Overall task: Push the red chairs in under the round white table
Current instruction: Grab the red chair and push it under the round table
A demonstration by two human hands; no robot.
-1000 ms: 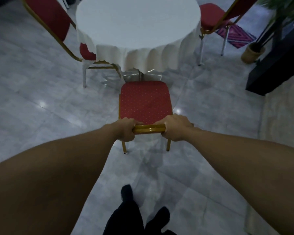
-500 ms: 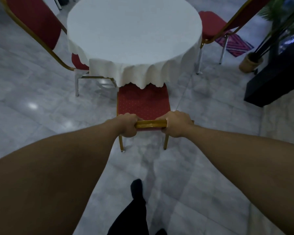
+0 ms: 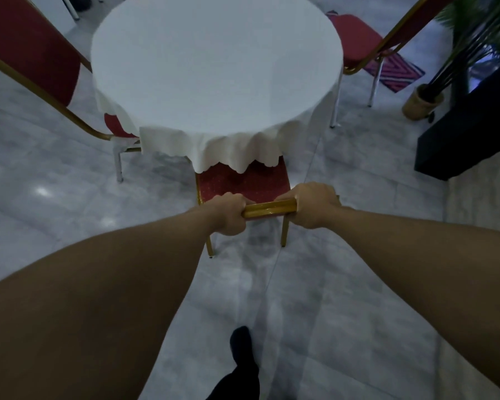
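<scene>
A round table (image 3: 214,67) under a white cloth fills the top middle. Directly in front of me stands a red chair (image 3: 246,181) with a gold frame; the front half of its seat is hidden beneath the hanging cloth. My left hand (image 3: 228,213) and my right hand (image 3: 312,204) both grip the gold top rail of its back, side by side. A second red chair (image 3: 26,47) stands at the table's left, its seat partly under the cloth. A third red chair (image 3: 358,39) stands at the table's far right, seat mostly outside the cloth.
Grey marble floor lies all around. A potted plant (image 3: 422,102) and a dark low cabinet (image 3: 474,134) stand at the right. A striped mat (image 3: 396,72) lies behind the right chair. My dark shoe (image 3: 241,347) is on the floor below my arms.
The chair in my hands has slid forward: its seat was fully visible, and now its front half is under the cloth. I have stepped closer to the table.
</scene>
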